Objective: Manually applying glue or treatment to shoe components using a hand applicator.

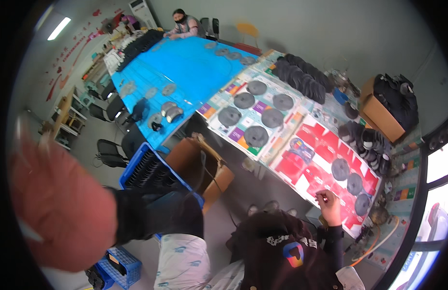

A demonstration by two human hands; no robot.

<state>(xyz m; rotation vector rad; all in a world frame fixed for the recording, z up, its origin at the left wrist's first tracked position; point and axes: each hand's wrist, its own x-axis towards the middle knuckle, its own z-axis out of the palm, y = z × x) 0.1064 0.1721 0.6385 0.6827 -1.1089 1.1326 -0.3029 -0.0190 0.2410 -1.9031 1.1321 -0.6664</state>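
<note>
My left hand [64,203] is raised close to the camera at the left, large and smeared by motion. Its fingers cannot be made out, nor can anything in them. My right hand [329,207] is over the near edge of the table with the red printed sheet [308,166]. Its fingers are curled together, and whatever they may hold is too small to see. Nearest to it are several dark grey round discs, among them one disc [340,169] just beyond the hand.
More discs [256,136] lie on a patterned sheet. Beyond stretches a blue table [185,67], where a masked person [184,26] sits. A blue crate [146,169] with dark pieces and a cardboard box [192,162] stand between. Another box [379,116] holds dark items at right.
</note>
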